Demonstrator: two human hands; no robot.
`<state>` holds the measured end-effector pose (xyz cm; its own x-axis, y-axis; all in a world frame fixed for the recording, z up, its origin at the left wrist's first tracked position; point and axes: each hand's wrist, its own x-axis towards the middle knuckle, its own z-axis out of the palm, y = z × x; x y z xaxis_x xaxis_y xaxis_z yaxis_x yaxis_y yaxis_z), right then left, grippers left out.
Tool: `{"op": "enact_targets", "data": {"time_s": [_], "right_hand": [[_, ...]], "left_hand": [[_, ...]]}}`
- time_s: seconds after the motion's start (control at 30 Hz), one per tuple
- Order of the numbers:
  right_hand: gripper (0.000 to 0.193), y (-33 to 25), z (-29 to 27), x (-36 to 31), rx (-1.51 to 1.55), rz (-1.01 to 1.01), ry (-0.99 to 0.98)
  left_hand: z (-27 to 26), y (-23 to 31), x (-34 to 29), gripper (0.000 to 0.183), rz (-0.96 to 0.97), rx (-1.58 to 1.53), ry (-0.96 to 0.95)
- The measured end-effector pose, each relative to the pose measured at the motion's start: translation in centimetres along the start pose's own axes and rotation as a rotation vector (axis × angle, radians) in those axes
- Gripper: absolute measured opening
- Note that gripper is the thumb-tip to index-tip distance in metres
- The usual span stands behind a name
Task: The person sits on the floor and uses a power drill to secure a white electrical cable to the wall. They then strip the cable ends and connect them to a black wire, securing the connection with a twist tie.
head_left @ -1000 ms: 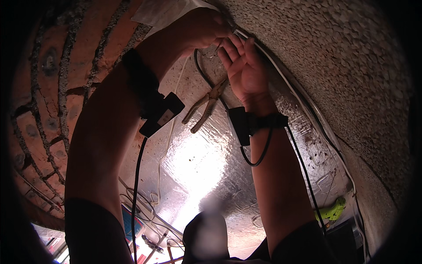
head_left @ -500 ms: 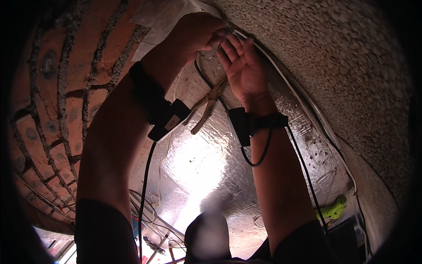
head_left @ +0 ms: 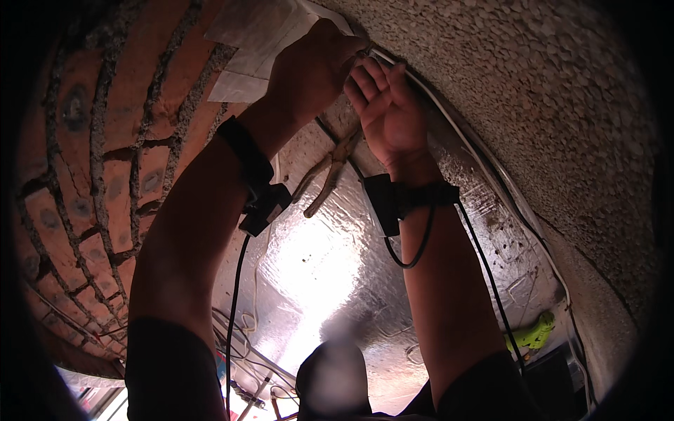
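At the top of the view my left hand (head_left: 316, 70) is closed, its thumb and fingers pinched at something small that I cannot make out. My right hand (head_left: 390, 119) meets it there, palm toward me and fingers curled in. Whatever the fingertips hold is hidden between the two hands. A white cable (head_left: 439, 104) runs along the wall right up to the fingertips. Below my hands a pair of pliers (head_left: 330, 175) lies across a dark cable (head_left: 325, 128), its handles apart.
A red brick wall (head_left: 112, 168) curves along the left, a pebbled wall (head_left: 554, 91) along the right. Bright light glares off a silvery sheet (head_left: 316, 259) below. A yellow-green object (head_left: 533, 331) lies low on the right. Loose wires (head_left: 246, 344) tangle at lower left. Straps with black boxes circle both forearms.
My left wrist has turned and the forearm has shifted slightly down and to the right, while its fingertips stay at the same spot. My right hand and the pliers have hardly moved.
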<state>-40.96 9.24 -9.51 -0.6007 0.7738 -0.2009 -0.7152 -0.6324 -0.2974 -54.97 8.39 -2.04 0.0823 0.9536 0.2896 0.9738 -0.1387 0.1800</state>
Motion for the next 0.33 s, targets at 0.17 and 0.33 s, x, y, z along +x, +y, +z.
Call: {"op": "enact_targets", "data": {"time_s": [0.17,0.33], "right_hand": [[0.062,-0.2,0.2,0.0,0.009,0.010,-0.042],[0.064,-0.3,0.2,-0.1,-0.015,0.012,-0.066]], "left_hand": [[-0.2,-1.1,0.6,0.017,0.129,0.065,-0.004],[-1.2,-0.9,1.3,0.016,0.202,-0.002,-0.014]]}}
